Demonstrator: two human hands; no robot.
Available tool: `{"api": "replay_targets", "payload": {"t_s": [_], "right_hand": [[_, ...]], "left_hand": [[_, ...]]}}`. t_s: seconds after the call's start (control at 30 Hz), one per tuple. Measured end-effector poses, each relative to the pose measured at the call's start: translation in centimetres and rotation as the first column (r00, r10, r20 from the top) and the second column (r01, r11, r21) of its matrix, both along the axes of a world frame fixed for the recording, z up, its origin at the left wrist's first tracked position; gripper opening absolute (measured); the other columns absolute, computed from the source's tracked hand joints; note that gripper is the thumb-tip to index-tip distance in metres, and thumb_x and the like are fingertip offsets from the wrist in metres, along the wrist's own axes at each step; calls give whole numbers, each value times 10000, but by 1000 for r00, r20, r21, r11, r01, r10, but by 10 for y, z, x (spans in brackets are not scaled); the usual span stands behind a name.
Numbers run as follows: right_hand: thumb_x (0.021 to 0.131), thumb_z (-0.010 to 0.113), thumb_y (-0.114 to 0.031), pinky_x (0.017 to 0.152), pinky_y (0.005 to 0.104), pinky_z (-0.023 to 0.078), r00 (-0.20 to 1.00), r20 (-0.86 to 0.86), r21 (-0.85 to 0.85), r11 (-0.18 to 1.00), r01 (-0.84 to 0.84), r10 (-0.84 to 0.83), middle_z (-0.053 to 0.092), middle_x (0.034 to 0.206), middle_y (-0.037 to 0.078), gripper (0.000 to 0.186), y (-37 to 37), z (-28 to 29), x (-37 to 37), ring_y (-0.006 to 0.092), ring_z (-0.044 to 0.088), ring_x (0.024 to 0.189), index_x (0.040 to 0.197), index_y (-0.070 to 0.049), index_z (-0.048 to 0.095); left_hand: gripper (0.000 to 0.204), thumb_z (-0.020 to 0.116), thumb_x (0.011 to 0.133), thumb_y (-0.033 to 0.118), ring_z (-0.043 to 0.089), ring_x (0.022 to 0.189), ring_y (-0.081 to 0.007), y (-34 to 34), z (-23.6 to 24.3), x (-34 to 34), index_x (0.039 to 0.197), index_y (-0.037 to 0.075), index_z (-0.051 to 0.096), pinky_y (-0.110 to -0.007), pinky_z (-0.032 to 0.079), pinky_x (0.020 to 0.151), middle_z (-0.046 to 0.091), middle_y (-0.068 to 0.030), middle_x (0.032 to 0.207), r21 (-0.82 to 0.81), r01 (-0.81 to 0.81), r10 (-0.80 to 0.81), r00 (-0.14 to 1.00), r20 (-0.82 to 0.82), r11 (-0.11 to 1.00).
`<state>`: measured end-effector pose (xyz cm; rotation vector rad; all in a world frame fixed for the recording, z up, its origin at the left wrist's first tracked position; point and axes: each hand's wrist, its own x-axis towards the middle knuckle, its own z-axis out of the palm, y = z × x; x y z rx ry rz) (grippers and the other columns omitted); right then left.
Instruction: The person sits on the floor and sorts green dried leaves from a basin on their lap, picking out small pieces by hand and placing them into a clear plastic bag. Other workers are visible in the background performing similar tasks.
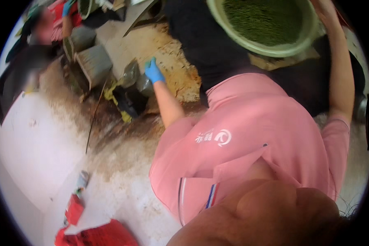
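My left hand [154, 72], in a blue glove, has its fingers apart and nothing visible in them. It is over a stained tan surface [180, 78], next to crumpled clear plastic [130, 71] and a dark and yellow bundle [128, 104]. At the upper right, my bare right hand [323, 9] is at the edge of a large pale green basin [266, 52] full of fine green material; its fingers are mostly out of frame or hidden. My legs in black trousers lie beside and below the basin.
A co-worker [37, 28] is at the upper left, with a gloved hand [67, 9]. Grey dirty containers [93, 61] sit left of centre, with a thin dark rod [95, 119] below them. A white wall [24, 156] is at left. Red items [96, 233] lie at the lower left.
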<state>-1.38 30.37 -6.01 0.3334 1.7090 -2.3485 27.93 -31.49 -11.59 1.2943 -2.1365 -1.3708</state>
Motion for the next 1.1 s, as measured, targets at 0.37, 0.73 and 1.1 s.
{"api": "replay_targets", "payload": {"t_s": [0.37, 0.73, 1.1], "right_hand": [[963, 662, -160, 832, 295, 545, 962, -19, -230, 938, 261, -272, 697, 1049, 86, 270, 15, -3, -12, 151, 654, 901, 1173, 8, 652], [955, 682, -202, 811, 278, 539, 966, -36, -245, 939, 241, -257, 707, 997, 58, 220, 25, 4, -19, 142, 658, 877, 1058, -8, 700], [942, 694, -190, 778, 275, 547, 963, -22, -258, 932, 255, -270, 715, 991, 75, 228, 24, 12, -19, 143, 664, 859, 1067, 0, 705]], "left_hand": [[832, 850, 766, 361, 531, 1262, -357, 290, 68, -179, 1420, 17, 468, -430, 432, 1067, 499, -224, 1406, -433, 880, -941, 293, 171, 196], [1311, 657, 674, 834, 262, 1435, -498, 376, -76, -265, 1584, 52, 131, -590, 287, 1140, 184, -323, 1583, 31, 901, -774, 353, 526, 432], [439, 716, 854, 183, 449, 1314, -430, 331, -65, -251, 1249, 24, 610, -489, 419, 1073, 458, -238, 1438, -193, 844, -845, 525, 102, 501]]}}
